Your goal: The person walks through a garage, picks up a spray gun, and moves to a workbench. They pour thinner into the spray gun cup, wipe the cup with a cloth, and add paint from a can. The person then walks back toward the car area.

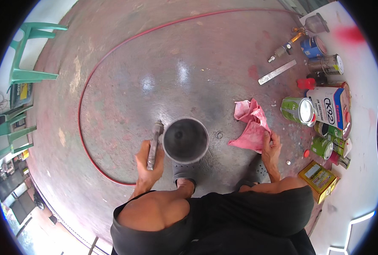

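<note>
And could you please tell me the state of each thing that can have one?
Left grip: closed on the grey handle
Grey cup: open at the top
Pink cloth: rumpled
Right grip: closed on the cloth
Red hose: laid in a curve
Metal strip: lying flat
Foremost green can: upright; lid unclear
Yellow tin: upright
Grey clogs: worn

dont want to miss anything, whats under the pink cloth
Around the pink cloth, held by the right hand at its edge, the stained floor shows; whatever lies beneath is covered and cannot be seen.
</note>
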